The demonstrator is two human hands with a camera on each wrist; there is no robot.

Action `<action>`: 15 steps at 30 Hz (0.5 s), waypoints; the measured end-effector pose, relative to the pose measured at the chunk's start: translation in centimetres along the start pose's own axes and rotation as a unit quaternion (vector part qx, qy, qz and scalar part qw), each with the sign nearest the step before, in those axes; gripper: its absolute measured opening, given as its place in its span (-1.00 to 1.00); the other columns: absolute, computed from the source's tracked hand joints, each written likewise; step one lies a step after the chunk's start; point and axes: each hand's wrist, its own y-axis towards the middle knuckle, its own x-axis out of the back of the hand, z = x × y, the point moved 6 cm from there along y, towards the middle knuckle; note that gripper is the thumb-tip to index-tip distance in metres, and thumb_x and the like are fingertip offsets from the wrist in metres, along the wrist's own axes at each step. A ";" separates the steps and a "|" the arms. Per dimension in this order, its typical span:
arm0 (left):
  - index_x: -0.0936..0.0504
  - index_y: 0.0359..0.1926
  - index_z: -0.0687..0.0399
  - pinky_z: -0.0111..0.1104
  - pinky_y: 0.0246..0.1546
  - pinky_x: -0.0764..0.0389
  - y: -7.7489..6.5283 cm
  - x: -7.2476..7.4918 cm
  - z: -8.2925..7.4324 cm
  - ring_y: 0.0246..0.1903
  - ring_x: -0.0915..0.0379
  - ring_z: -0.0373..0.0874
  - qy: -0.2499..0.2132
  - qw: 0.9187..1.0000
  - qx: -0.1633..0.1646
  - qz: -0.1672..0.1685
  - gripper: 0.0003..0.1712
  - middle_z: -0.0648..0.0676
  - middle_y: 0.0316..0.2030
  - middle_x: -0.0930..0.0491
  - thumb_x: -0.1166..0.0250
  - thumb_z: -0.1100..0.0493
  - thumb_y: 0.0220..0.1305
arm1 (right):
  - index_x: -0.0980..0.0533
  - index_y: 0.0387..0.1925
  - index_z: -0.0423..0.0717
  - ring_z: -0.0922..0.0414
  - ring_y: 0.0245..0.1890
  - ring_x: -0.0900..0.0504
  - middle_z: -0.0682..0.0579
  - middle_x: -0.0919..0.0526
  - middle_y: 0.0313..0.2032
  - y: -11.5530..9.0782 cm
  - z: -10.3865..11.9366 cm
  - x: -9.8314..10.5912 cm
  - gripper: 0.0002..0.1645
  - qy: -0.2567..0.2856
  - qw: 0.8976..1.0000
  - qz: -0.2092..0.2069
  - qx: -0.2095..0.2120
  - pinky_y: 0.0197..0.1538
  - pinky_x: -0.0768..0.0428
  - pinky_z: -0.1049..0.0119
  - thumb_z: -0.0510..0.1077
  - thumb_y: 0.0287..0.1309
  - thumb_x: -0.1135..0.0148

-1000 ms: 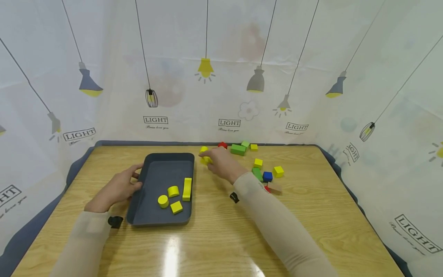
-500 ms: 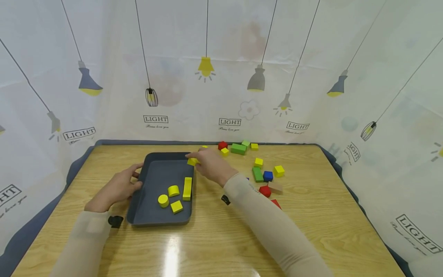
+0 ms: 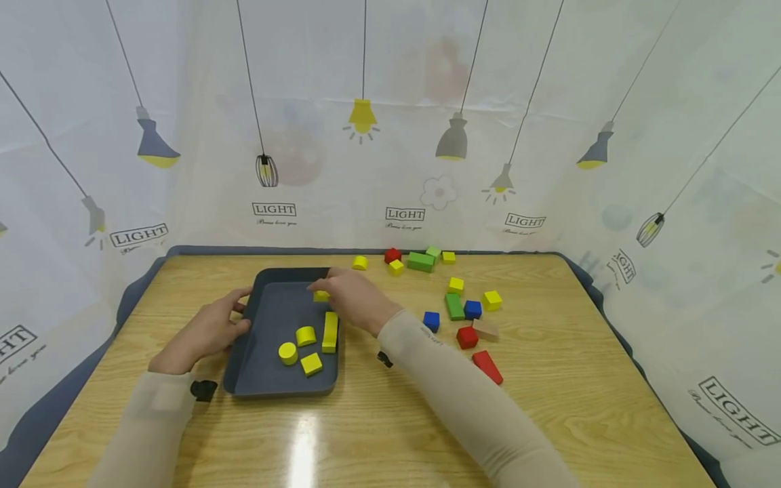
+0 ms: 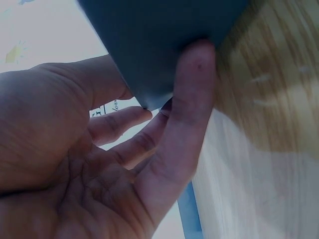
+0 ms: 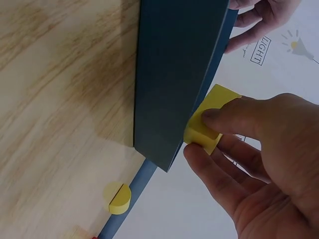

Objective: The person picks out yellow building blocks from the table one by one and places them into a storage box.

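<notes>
My right hand [image 3: 356, 298] is over the far right part of a dark grey tray [image 3: 268, 366], pinching a yellow block [image 5: 213, 117] between thumb and fingers. In the right wrist view the block is at the tray's rim. My left hand [image 3: 210, 332] holds the tray's left side; the left wrist view shows one finger [image 4: 195, 74] pressed flat on the outer wall, with the thumb tip hidden behind the rim. Inside the tray lie a yellow cylinder [image 3: 288, 353], a yellow half-round block [image 3: 306, 335], a small yellow block [image 3: 311, 364] and a long yellow block [image 3: 330, 332].
Right of the tray lie loose blocks: a yellow half-round [image 3: 360, 262], a green block [image 3: 420, 262], a blue cube [image 3: 431, 321], a red block [image 3: 467, 337], a long red block [image 3: 487, 367], a plain wood block [image 3: 485, 330] and several others. A printed curtain [image 3: 342, 224] stands behind the table.
My right hand has carried the yellow block leftward from the table's far side to over the tray, uncovering blocks behind the arm. My left hand and the tray have stayed put.
</notes>
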 end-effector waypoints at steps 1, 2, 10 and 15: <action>0.05 0.60 0.08 -0.24 -0.50 -0.62 0.0 0.0 0.0 -0.37 -0.60 -0.06 -0.001 1.000 0.000 0.001 -0.18 0.50 0.26 -0.31 -0.14 0.26 0.47 | -0.58 0.23 0.14 0.27 -0.15 -0.53 0.08 -0.58 -0.06 0.1 0.1 -0.1 -0.46 -0.003 1.000 0.001 0.003 -0.07 -0.54 0.53 -0.31 0.26 -0.34; 0.05 0.60 0.08 -0.24 -0.50 -0.62 0.0 0.0 0.0 -0.38 -0.59 -0.07 -0.001 1.000 -0.001 0.001 -0.18 0.50 0.26 -0.31 -0.14 0.27 0.47 | -0.59 0.23 0.14 0.26 -0.15 -0.53 0.08 -0.58 -0.06 0.1 0.2 -0.2 -0.46 -0.005 1.000 0.001 0.005 -0.07 -0.54 0.53 -0.31 0.26 -0.34; 0.04 0.59 0.10 -0.25 -0.52 -0.60 -0.1 0.0 0.0 -0.42 -0.59 -0.09 0.004 1.000 -0.007 -0.002 -0.18 0.51 0.25 -0.33 -0.14 0.27 0.46 | -0.56 0.26 0.12 0.26 -0.16 -0.52 0.09 -0.53 -0.03 0.4 0.5 -1.2 -0.44 -0.004 1.000 0.012 0.001 -0.05 -0.54 0.54 -0.35 0.27 -0.29; 0.03 0.59 0.10 -0.25 -0.52 -0.60 -0.1 0.0 0.0 -0.43 -0.58 -0.08 0.007 1.000 -0.009 -0.006 -0.18 0.51 0.24 -0.34 -0.14 0.27 0.46 | -0.56 0.26 0.15 0.23 -0.10 -0.50 0.09 -0.53 0.01 0.3 0.1 -1.4 -0.46 -0.019 1.000 0.018 -0.017 -0.01 -0.56 0.45 -0.24 0.27 -0.34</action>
